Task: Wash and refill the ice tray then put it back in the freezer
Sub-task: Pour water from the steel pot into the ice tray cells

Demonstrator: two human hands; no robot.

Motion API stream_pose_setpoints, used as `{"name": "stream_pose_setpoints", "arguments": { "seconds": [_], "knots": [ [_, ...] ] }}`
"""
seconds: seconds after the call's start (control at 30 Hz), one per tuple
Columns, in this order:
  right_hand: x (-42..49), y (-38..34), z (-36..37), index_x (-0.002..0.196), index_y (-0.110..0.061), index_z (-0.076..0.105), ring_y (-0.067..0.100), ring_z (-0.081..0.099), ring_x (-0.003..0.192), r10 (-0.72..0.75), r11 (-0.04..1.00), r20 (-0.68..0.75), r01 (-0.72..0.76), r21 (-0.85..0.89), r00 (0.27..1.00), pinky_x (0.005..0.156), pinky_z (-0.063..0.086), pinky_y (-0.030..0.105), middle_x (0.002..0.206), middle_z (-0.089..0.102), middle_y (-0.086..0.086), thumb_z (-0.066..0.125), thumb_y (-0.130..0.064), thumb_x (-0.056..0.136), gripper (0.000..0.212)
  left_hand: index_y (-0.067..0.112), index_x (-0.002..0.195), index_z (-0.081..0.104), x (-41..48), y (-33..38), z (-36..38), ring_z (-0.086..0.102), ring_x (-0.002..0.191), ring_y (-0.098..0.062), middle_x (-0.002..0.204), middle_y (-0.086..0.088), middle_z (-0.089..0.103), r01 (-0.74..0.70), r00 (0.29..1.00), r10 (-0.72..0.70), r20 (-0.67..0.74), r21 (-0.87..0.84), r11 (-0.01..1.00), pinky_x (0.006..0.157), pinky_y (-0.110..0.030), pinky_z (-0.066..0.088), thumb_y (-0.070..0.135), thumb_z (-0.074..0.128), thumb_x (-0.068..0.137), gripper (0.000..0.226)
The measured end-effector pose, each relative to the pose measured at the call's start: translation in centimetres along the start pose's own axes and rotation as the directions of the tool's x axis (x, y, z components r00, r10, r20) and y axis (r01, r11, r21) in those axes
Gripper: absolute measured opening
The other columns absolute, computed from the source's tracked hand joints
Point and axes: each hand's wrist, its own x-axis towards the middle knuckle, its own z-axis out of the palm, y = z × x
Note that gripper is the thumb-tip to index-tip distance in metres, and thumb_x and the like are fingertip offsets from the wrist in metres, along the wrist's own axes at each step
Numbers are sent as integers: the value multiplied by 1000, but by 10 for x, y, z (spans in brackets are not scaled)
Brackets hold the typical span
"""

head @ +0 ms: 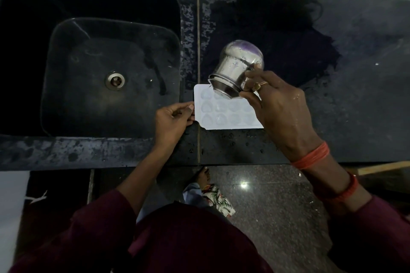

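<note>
A white ice tray (221, 111) with heart-shaped cells lies flat on the dark countertop just right of the sink. My left hand (173, 119) pinches the tray's left edge. My right hand (277, 104) grips a small steel pot (235, 68), tilted steeply with its mouth down over the tray's far cells. The right hand covers the tray's right end. Whether water is running out of the pot I cannot tell.
A black sink (93, 62) with a metal drain (115, 81) lies to the left. The wet black countertop (332, 95) stretches right, with droplets along its front edge. Below the counter are a granite floor and my foot (203, 176).
</note>
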Motion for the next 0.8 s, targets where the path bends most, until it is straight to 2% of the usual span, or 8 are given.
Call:
{"name": "stream_pose_setpoints", "arguments": {
  "seconds": [0.53,0.8],
  "knots": [
    [-4,1,-2,97,-2,70,35,72,76,3,1000,-13,-3,-1,1000,55,59,45,114,70,12,71,-10,88,11,10,110,77,-1,1,0,73,74,-11,89,-3,78,-7,1000,7,2,11,1000,71,-21,61,11,68,97,16],
    [-5,4,1,96,-3,71,34,73,90,31,999,15,-31,14,999,61,60,48,114,70,12,69,-15,89,14,12,109,76,-3,4,0,72,72,-10,88,-2,77,-9,1000,9,3,8,1000,69,-20,60,10,68,96,15]
  ]
}}
